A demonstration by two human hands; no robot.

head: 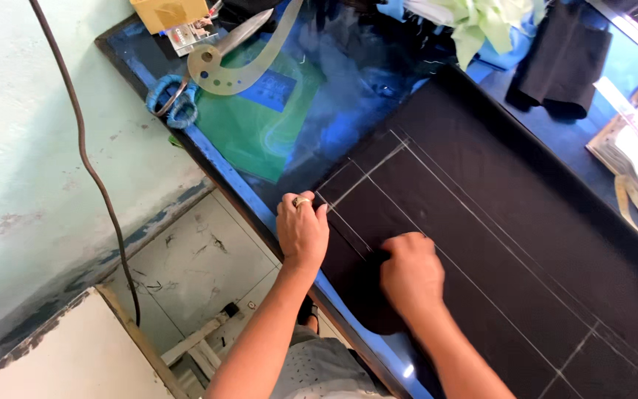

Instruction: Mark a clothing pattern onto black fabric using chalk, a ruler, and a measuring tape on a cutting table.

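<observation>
Black cloth (526, 222), flat on table, white chalk lines (437, 192), hands pressing edge

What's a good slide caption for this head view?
Left hand flat and right hand fisted on chalk-lined black cloth.

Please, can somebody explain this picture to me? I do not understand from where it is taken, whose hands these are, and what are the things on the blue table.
One camera, worn on a person's head, looks down at their own two bare hands. There is no machine. The left hand, with a ring, presses flat on a black cloth marked with white chalk lines. The right hand is closed in a fist on the cloth; whether it holds something I cannot tell. The cloth lies on a blue table. Farther away lie scissors with blue handles, a clear curved ruler, green paper and more folded cloth.
</observation>
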